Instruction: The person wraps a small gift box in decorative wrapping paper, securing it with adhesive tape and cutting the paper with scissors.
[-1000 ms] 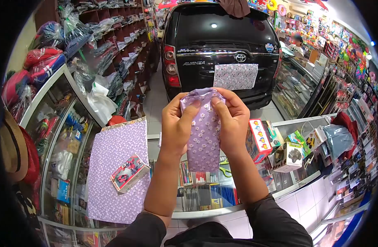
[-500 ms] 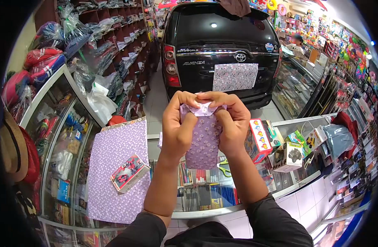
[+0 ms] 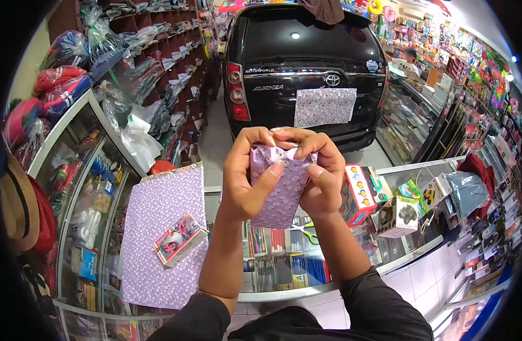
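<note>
Between my two hands, above the glass counter, is a purple flower-patterned paper packet, its top edge crumpled and folded. My left hand grips its left side, with the thumb lying on the front. On the other side my right hand pinches the upper right corner, fingers along the top edge. Whatever is inside the paper is hidden. Beneath the packet, green-handled scissors lie on the glass. To the left, a small toy box rests on a sheet of the same purple flowered paper.
Several boxed goods, among them a red box and a white box, stand at the right of the glass counter. A black car is parked beyond it. Bagged clothes fill shelves at left. A person is at far right.
My thumbs have moved from the folded top edge down onto the packet's front. The packet is tilted slightly differently, and more of the scissors shows below it.
</note>
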`<state>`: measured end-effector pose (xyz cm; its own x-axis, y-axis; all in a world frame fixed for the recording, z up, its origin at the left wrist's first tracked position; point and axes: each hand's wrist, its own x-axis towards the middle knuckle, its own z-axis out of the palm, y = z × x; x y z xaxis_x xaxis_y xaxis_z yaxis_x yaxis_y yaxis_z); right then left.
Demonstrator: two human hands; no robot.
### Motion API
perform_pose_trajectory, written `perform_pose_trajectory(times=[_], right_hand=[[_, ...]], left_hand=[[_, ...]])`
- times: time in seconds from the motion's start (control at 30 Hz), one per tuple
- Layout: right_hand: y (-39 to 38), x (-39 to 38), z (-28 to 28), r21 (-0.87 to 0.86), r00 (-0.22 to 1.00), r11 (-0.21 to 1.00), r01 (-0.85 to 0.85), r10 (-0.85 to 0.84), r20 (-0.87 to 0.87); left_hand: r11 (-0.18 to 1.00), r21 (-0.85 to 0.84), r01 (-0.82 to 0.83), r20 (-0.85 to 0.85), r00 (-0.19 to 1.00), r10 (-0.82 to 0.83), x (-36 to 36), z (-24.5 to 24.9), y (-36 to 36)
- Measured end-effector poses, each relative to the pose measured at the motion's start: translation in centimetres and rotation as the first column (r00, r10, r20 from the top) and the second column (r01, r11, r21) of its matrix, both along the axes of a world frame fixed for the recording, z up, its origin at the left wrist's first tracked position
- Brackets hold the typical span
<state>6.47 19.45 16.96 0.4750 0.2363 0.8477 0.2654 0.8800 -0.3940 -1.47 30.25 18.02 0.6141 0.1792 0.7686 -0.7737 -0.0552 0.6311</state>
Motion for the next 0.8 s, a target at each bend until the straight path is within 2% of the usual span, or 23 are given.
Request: perform_pose_trajectory(times=[0.1,0.17,0.33,0.4,0.47,0.53,0.57,0.73,0.8], right_hand=[[0.2,-0.2,-0.1,-0.003,1.000,1.000,0.011,-0.011,0.007],[0.3,-0.5,-0.3,-0.066,0.993,0.991,0.114,-0.115,0.002],[0.7,-1.0,0.1,-0.058,0.996,0.995,0.077,-0.080,-0.042],[0.8,-0.8,-0.1,-0.055,0.991,0.990,0.130,-0.129,0.021],[0.8,-0.9,-0.2,-0.074,0.987,0.984,0.162,-0.161,0.010],[0.6,-1.1,-0.5,-0.123,0.984,0.984,0.127,-0.141,-0.112],[1.0,-1.0,-0.8,-0.119,0.968,0.968,0.220,-0.232,-0.099],[0.3,-1.6,-1.0,-0.216,0.957,0.942,0.259,-0.280,-0.076],[0.0,-1.8,-1.1,-0.222,0.932,0.921,0.322,-0.349,-0.095]], left_hand=[[1.000,0.026,-0.014,0.017,1.000,0.013,-0.1,-0.2,0.5],[1.000,0.017,-0.021,0.020,1.000,0.021,-0.2,-0.1,0.5],[0.998,0.040,-0.042,0.059,0.997,0.040,0.0,-0.2,0.9],[1.000,0.008,-0.012,0.107,0.994,0.011,0.6,-0.3,0.9],[0.997,0.070,-0.019,0.122,0.993,0.011,0.8,-0.3,1.1],[0.970,0.133,-0.201,0.139,0.973,0.183,1.1,-0.3,0.7],[0.958,0.164,-0.235,0.170,0.963,0.207,1.3,-0.4,0.6],[0.969,0.099,-0.226,0.143,0.967,0.211,1.2,-0.3,0.4],[0.910,0.086,-0.405,0.134,0.910,0.393,1.3,-0.4,0.2]])
